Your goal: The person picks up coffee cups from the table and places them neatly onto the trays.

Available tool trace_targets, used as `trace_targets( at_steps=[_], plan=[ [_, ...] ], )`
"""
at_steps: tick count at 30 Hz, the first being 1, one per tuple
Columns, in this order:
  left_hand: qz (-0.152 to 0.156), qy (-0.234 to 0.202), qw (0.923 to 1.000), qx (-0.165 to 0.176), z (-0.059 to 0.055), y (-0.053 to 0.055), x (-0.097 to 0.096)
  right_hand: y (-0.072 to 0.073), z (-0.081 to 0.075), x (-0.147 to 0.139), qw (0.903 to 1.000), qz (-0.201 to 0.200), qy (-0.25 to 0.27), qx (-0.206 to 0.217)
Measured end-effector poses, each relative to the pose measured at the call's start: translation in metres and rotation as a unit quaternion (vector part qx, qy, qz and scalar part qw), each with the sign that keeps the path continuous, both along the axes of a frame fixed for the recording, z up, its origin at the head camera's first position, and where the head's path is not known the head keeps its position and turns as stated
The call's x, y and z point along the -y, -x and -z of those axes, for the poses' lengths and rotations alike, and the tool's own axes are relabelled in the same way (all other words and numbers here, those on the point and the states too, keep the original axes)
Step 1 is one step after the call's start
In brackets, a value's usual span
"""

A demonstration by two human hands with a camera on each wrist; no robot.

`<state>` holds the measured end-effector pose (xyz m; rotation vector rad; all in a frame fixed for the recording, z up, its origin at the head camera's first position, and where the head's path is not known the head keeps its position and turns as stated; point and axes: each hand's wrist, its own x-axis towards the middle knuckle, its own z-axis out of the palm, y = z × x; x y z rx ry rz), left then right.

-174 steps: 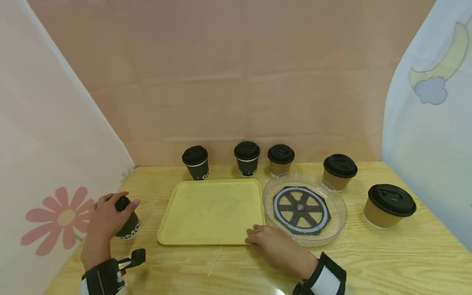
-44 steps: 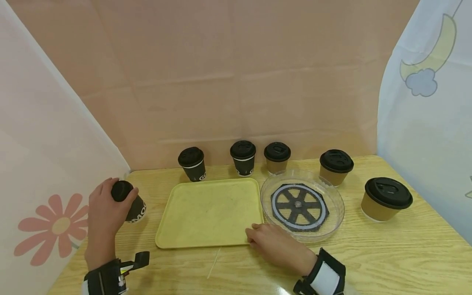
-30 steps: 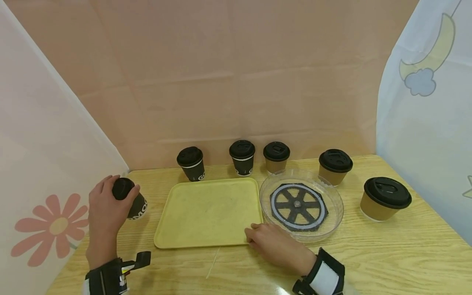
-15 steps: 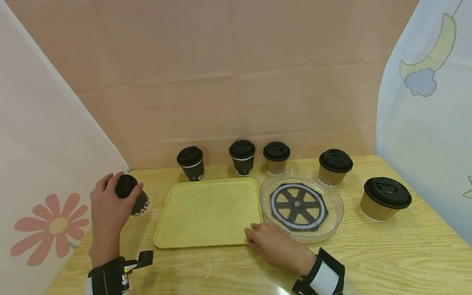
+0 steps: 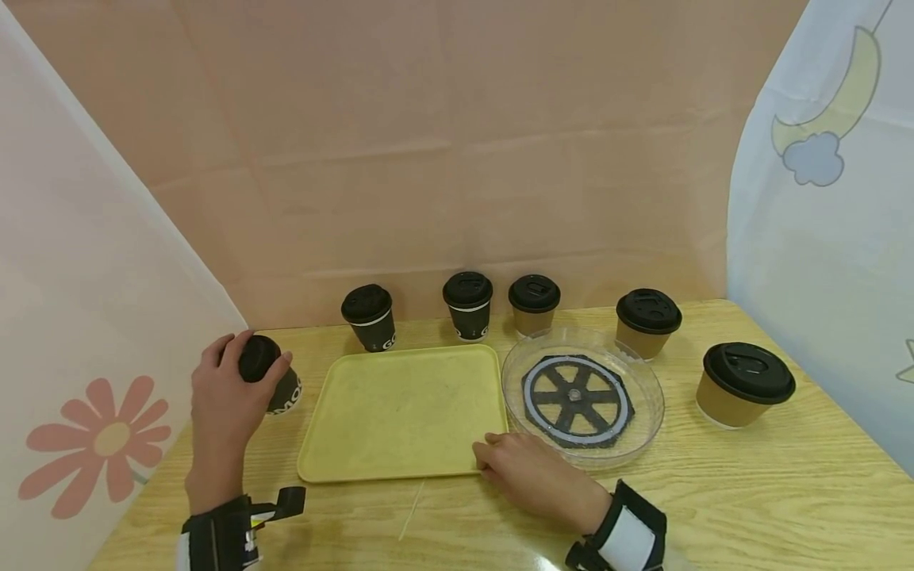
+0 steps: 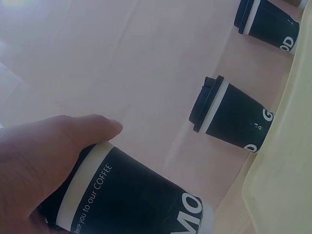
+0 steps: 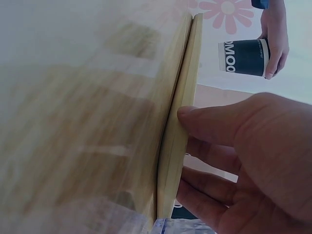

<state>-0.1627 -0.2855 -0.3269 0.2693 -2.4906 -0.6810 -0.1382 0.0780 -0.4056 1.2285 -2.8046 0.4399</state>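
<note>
My left hand (image 5: 230,400) grips a black paper coffee cup (image 5: 287,392) with a black lid (image 5: 258,358), fingers and thumb around the lid end. White lettering shows on its side in the left wrist view, where the thumb (image 6: 100,127) lies along the lid's edge. In the right wrist view a strip of curtain appears between the cup's base and the yellow tray's rim, so it is held up off the table. My right hand (image 5: 531,474) holds the front right corner of the yellow tray (image 5: 407,420), thumb (image 7: 204,122) on the rim and fingers bent over it.
Behind the tray stand two black lidded cups (image 5: 370,321) and a brown lidded cup (image 5: 534,317). A clear round dish (image 5: 646,428) with a dark wheel-shaped insert sits right of the tray. Further right are two more brown cups (image 5: 735,403). Curtains border the wooden table (image 5: 771,492).
My left hand has moved right and further back with the black cup, closer to the tray's left side. My right hand stays at the tray's corner.
</note>
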Motion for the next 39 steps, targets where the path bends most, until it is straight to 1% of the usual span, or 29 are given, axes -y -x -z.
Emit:
trace_targets(
  at_steps=[3, 5, 11, 15, 22, 25, 29, 34, 39],
  plan=[
    [0.006, 0.001, 1.0, 0.002, 0.0, 0.001, -0.003, 0.0, 0.001, 0.0, 1.0, 0.0, 0.0, -0.004],
    [0.014, 0.003, 0.9999, -0.002, 0.001, 0.002, -0.006, -0.001, 0.001, 0.0, 1.0, -0.001, 0.0, -0.005],
    [0.045, 0.018, 0.9982, -0.036, 0.004, 0.007, -0.013, -0.001, 0.001, 0.0, 1.0, 0.001, 0.001, -0.001],
    [0.056, 0.021, 0.9968, -0.054, 0.008, 0.009, -0.014, -0.001, 0.002, 0.0, 1.0, 0.0, 0.003, 0.0],
    [0.068, 0.018, 0.9953, -0.068, 0.009, 0.011, -0.017, -0.001, 0.003, -0.001, 0.9999, 0.0, 0.0, -0.012],
    [0.072, 0.019, 0.9949, -0.068, 0.009, 0.012, -0.019, -0.001, 0.003, -0.001, 0.9999, 0.004, 0.001, -0.016],
    [0.07, 0.02, 0.9953, -0.063, 0.01, 0.015, -0.02, 0.0, 0.003, -0.002, 0.9999, 0.005, 0.001, -0.014],
    [0.071, 0.022, 0.9951, -0.065, 0.011, 0.016, -0.021, 0.001, 0.003, -0.002, 0.9999, 0.003, 0.002, -0.011],
    [0.077, 0.026, 0.9936, -0.079, 0.013, 0.017, -0.021, 0.001, 0.002, -0.001, 0.9999, -0.003, 0.002, -0.013]
  ],
)
